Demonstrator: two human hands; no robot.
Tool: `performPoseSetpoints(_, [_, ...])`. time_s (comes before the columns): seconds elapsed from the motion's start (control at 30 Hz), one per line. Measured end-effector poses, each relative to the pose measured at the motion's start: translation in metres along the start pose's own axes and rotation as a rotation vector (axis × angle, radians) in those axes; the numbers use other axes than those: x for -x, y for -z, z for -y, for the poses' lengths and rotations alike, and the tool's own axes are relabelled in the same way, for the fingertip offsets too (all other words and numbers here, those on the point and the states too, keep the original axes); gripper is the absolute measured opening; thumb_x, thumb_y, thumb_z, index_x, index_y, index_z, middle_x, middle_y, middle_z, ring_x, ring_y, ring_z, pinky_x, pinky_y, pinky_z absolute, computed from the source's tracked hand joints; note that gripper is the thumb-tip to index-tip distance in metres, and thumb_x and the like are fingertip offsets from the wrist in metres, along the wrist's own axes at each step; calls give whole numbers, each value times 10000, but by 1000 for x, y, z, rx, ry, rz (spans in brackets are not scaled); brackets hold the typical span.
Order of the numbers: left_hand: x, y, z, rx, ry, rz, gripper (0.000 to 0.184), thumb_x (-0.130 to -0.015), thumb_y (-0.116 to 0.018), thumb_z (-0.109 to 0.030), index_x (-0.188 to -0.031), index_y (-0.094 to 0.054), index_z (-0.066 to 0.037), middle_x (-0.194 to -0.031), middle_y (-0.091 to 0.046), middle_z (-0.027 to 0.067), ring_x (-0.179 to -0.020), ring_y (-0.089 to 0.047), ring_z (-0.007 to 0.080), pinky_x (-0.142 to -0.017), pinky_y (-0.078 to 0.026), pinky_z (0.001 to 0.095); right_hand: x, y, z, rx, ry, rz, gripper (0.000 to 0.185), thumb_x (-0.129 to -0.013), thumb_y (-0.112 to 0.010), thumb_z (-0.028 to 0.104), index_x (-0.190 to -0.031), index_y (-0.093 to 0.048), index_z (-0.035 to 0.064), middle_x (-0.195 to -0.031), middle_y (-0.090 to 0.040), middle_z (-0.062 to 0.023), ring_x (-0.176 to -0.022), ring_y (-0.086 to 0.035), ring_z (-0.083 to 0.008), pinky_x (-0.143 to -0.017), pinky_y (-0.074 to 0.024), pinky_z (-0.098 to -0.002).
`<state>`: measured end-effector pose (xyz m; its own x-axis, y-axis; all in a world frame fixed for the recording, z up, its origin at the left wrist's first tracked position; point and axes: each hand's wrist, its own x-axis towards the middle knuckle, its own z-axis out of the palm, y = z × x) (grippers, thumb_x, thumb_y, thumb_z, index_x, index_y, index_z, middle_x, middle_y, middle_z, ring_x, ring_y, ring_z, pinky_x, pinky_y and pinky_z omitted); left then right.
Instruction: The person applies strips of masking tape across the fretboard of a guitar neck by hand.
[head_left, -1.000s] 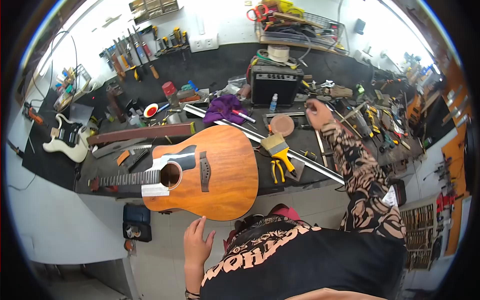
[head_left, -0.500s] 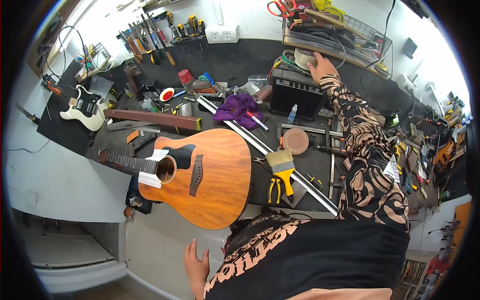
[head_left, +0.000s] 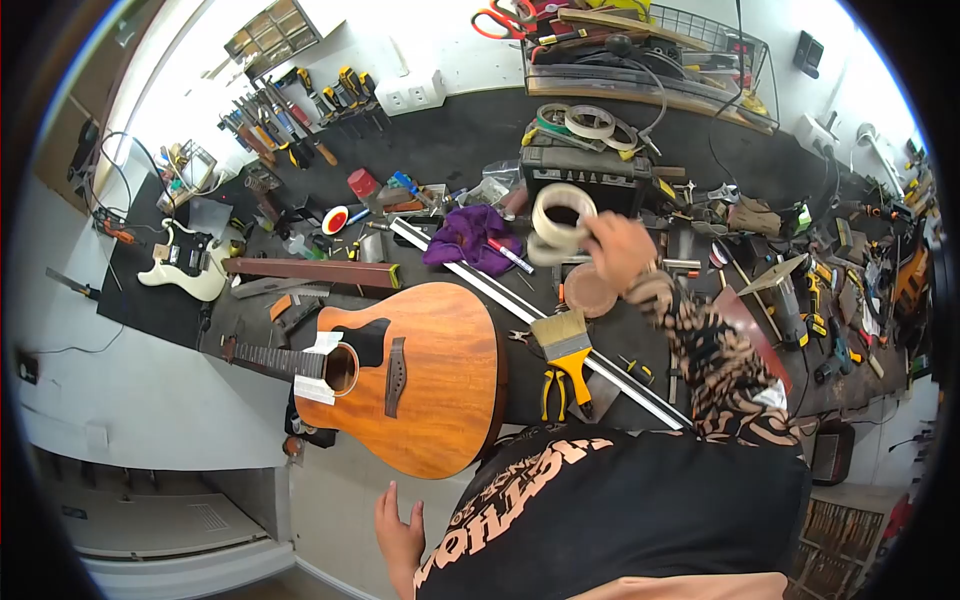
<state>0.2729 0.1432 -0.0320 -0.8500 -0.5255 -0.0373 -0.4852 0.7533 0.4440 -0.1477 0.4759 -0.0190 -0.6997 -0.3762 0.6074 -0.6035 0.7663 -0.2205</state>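
Note:
My right hand [head_left: 622, 250] grips a pale roll of masking tape [head_left: 540, 222] by its edge, held in the air before the small black amplifier [head_left: 600, 172]. A blurred pale shape shows just under the roll; I cannot tell if it is a second one. More tape rolls [head_left: 590, 122] lie on top of the amplifier. My left hand [head_left: 400, 535] hangs low at the front with fingers apart, holding nothing. Nearest to it is an acoustic guitar [head_left: 445, 365] lying face up, with white paper or tape strips [head_left: 315, 391] beside its sound hole.
A wide brush [head_left: 566, 350] and yellow-handled pliers [head_left: 553, 392] lie right of the guitar, near a long white metal bar [head_left: 480, 285]. A purple cloth [head_left: 472, 240], a brown beam [head_left: 315, 272] and a white electric guitar body [head_left: 188, 265] are farther back. Tools crowd the bench's right side.
My right hand has come away from the amplifier's top, bringing a roll of masking tape down and toward me. My left hand stays low and open. The view has shifted slightly.

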Motion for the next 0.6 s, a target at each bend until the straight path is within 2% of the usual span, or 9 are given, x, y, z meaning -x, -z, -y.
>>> performPoseSetpoints(0.03, [0,-1,2,-2,-8,2,559,-809,-722,-152,-1312,-514,-24,-1209,-551,210,-1115,-527,388,-944,-439,420,21,0,3,-13,-35,13,315,-783,-685,175,-1073,-585,101,-938,-598,-58,-873,-594,-281,-727,-451,-408])
performPoseSetpoints(0.13, [-5,-1,-1,4,-9,22,564,-810,-723,-156,-1317,-511,-28,-1210,-550,212,-1118,-526,390,-945,-438,422,85,-6,5,36,-254,76,264,-809,-662,192,-1046,-579,108,-935,-585,-102,-882,-587,-320,-729,-455,-436])
performPoseSetpoints(0.17, [-6,-2,-3,11,6,39,567,-811,-723,-158,-1321,-509,-31,-1212,-549,214,-1120,-524,391,-947,-437,423,108,-18,-5,95,-324,131,264,-831,-647,201,-1067,-574,107,-944,-586,-124,-899,-587,-338,-749,-463,-448])
performPoseSetpoints(0.23, [-15,-7,1,-6,-46,49,571,-813,-723,-161,-1326,-506,-36,-1219,-545,216,-1123,-523,392,-950,-435,424,136,-31,-16,112,-505,294,302,-841,-641,223,-1127,-572,155,-983,-586,-115,-949,-586,-333,-823,-454,-452])
performPoseSetpoints(0.27, [-14,-8,5,-31,-85,60,576,-814,-723,-163,-1332,-503,-40,-1227,-542,219,-1126,-521,393,-953,-434,425,146,-38,-25,83,-563,392,267,-852,-631,232,-1101,-572,159,-1006,-590,-127,-976,-589,-337,-822,-459,-468])
performPoseSetpoints(0.37, [-22,-1,-8,3,-93,87,571,-825,-718,-171,-1339,-500,-50,-1247,-536,220,-1141,-516,392,-962,-431,427,149,-43,-37,149,-527,497,270,-826,-618,170,-1091,-565,163,-972,-622,-144,-950,-609,-361,-800,-482,-486])
performPoseSetpoints(0.4, [-19,0,-8,-11,-63,124,571,-825,-718,-171,-1339,-500,-50,-1247,-536,220,-1141,-516,392,-962,-431,427,150,-47,-43,104,-497,429,294,-820,-628,172,-1107,-568,163,-952,-626,-147,-954,-611,-361,-793,-491,-479])
performPoseSetpoints(0.5, [-14,-4,-6,-6,-26,81,561,-834,-712,-175,-1341,-502,-59,-1265,-531,217,-1156,-511,387,-970,-429,426,130,-30,-29,126,-489,451,399,-793,-643,154,-1182,-557,146,-992,-604,-143,-977,-584,-352,-806,-494,-461])
performPoseSetpoints(0.6, [-3,-13,-8,-30,15,105,556,-840,-709,-180,-1343,-502,-65,-1274,-529,212,-1165,-508,384,-972,-430,424,116,-30,-9,100,-321,347,407,-762,-676,158,-1160,-592,151,-1053,-573,-129,-1023,-545,-333,-853,-478,-440])
